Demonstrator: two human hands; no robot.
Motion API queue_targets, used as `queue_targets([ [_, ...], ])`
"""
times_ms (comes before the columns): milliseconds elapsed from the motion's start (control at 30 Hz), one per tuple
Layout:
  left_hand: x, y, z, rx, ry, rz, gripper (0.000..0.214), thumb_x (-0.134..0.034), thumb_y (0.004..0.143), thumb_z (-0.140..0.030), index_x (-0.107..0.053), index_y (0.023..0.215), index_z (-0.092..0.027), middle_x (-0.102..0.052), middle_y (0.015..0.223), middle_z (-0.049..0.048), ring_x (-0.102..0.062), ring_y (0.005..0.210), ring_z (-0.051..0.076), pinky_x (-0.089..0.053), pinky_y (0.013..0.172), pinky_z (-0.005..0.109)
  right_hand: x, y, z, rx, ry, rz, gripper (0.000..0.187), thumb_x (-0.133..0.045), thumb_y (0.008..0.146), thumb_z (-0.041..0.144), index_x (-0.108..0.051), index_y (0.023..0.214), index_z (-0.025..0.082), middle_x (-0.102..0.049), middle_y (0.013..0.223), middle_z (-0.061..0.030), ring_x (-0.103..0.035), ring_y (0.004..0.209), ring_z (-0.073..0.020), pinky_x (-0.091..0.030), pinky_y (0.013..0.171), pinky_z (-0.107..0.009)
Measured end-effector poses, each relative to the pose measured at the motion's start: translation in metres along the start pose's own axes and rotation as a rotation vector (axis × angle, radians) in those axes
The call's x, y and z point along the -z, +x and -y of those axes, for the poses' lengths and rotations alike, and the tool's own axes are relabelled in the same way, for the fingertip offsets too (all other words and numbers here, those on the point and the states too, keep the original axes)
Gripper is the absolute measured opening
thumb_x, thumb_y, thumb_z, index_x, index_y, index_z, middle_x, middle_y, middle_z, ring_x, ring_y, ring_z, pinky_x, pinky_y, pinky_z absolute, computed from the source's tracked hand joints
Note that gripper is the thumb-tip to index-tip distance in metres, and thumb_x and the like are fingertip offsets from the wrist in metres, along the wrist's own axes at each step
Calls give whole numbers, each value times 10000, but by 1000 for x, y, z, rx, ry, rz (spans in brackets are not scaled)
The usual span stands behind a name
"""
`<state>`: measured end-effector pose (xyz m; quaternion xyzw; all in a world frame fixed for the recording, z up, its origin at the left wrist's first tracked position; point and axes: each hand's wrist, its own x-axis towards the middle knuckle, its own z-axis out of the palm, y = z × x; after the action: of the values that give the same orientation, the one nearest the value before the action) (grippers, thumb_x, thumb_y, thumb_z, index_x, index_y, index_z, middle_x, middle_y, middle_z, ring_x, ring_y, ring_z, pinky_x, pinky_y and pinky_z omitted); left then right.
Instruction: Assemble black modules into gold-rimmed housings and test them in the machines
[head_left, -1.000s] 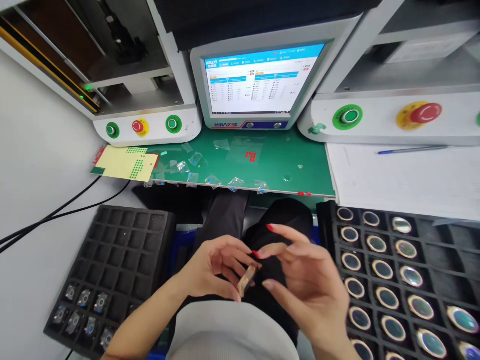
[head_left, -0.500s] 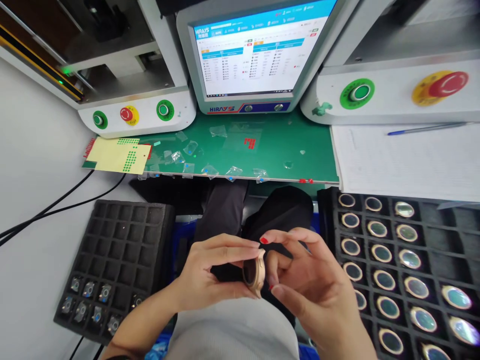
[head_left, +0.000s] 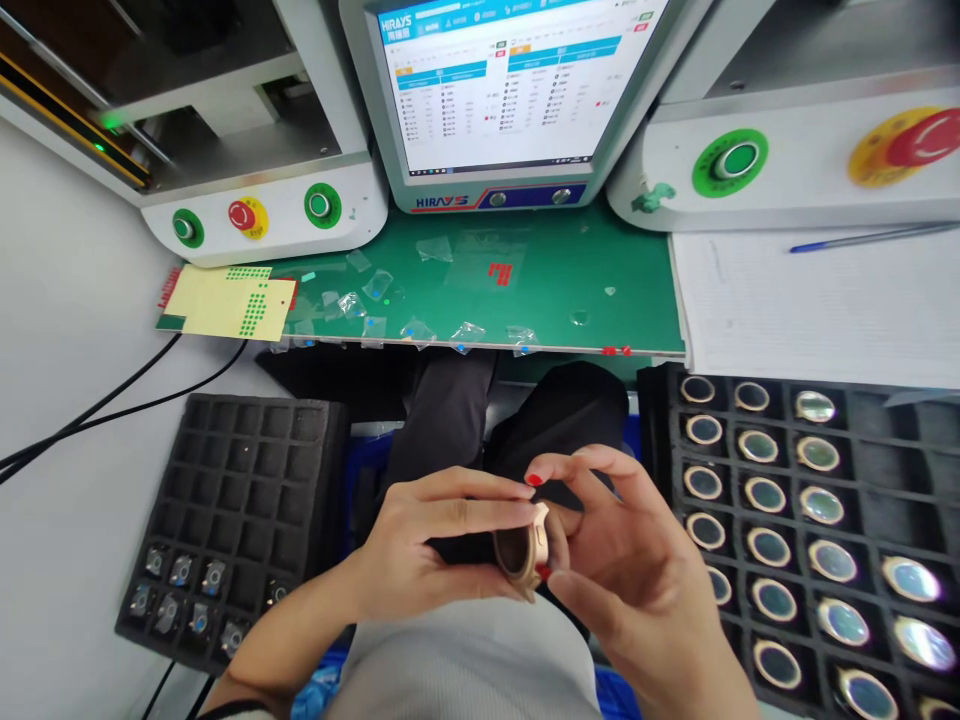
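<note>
Sitting at the far left, a black foam tray (head_left: pixel 247 500) holds about nine small wrapped parts (head_left: pixel 180 600) in its near corner. Just right of it, the left hand (head_left: pixel 427 550) curls inward, thumb below and fingers (head_left: pixel 480 515) above, pinching one gold ring-shaped case (head_left: pixel 521 548) over the lap. The case stands on edge, its open face turned left toward that palm and its axis lying roughly level. The right hand (head_left: pixel 630 560) meets it from the other side, palm up, fingertips closed lightly on the rim. Farther right, a second black tray (head_left: pixel 664 420) carries about twenty-five round lenses (head_left: pixel 765 495) in rows. Behind, the green desk (head_left: pixel 562 300) bears one screen (head_left: pixel 510 90).
</note>
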<state>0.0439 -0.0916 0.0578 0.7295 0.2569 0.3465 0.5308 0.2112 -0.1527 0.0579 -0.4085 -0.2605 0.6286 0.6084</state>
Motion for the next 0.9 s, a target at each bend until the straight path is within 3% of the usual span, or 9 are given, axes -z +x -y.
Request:
queue_targets([
  [900,1,2,3,-31,-11,-14,486,-701,901,-296,-584,1373,-305,-694,1223,118,-708,1053,209,-607,908,318,-4,5,-2,-43,160,-32,468,-803,768,172,-595,1153,338,-581,1132,-17,-581,605,-64,-597,563,-217],
])
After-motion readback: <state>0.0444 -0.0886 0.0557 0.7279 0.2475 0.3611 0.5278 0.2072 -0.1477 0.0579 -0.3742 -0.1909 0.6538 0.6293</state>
